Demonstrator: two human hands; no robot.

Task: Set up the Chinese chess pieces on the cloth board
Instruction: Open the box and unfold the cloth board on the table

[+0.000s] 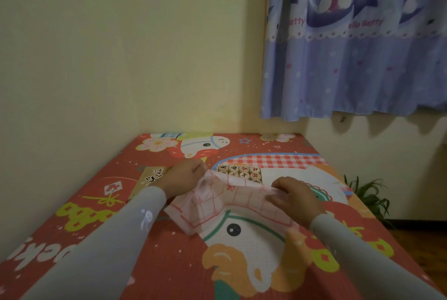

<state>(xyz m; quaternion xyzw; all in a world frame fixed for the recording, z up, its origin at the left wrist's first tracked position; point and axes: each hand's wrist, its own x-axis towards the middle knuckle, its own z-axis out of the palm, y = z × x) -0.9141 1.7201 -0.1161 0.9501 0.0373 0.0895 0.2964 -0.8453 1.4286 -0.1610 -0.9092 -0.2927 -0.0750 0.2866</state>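
Note:
A white cloth board (217, 205) with a red grid lies partly folded and crumpled on the red cartoon-print table cover (101, 215). My left hand (183, 177) grips the cloth's upper left edge. My right hand (294, 197) pinches its right edge. Just behind the cloth sits an open box (239, 172) of round wooden chess pieces, their red and black characters facing up. The cloth hides the box's front rows.
A tan box lid (151, 178) with black writing lies to the left of my left hand. The table stands in a wall corner, with a blue curtain (358, 45) at the upper right. A green plant (367, 195) grows past the right edge.

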